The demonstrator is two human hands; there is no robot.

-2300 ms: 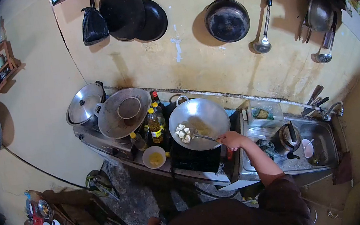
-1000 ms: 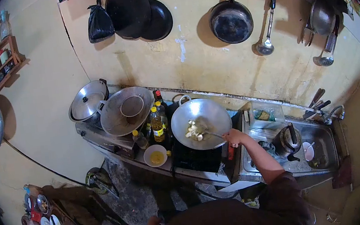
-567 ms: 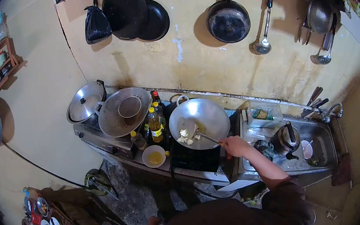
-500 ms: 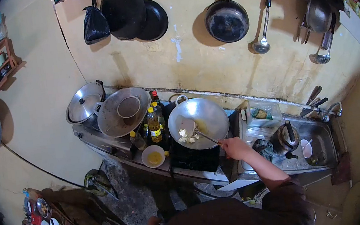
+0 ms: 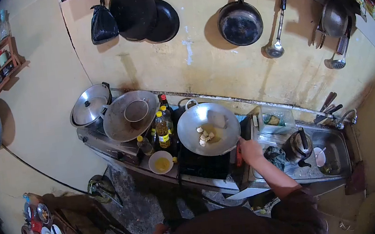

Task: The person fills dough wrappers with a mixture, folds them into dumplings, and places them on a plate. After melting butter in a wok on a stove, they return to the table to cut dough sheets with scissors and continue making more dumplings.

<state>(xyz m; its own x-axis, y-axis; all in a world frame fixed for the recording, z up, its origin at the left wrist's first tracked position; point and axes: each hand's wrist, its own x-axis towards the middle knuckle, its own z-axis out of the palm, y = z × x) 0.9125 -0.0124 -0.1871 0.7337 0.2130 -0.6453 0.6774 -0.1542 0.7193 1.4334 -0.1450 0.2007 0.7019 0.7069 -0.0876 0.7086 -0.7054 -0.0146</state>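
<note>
My right hand [image 5: 251, 152] is closed at the right rim of a wok [image 5: 189, 121], around the handle end of a spatula. The spatula's flat blade [image 5: 219, 120] shows faintly against the upper right of the wok's inner wall. Several pale chunks [image 5: 206, 137], much like tofu, lie together in a little yellowish oil at the bottom of the wok. An orange-red strip [image 5: 239, 154] shows just below the fingers. Down by my body, my left hand [image 5: 158, 233] is partly hidden by the dark sleeve, and its fingers do not show clearly.
Oil bottles [image 5: 162, 131] and a bowl of yellow liquid [image 5: 161, 163] stand left of the wok. Beyond them are a large pan [image 5: 121, 130] and a lidded pot [image 5: 89, 101]. To the right are a kettle [image 5: 298, 145], a plastic container [image 5: 276, 124] and the sink [image 5: 336, 145].
The spatula blade has gone from the left of the pale chunks to the wok's upper right. The chunks have shifted right, and my right hand has moved slightly right.
</note>
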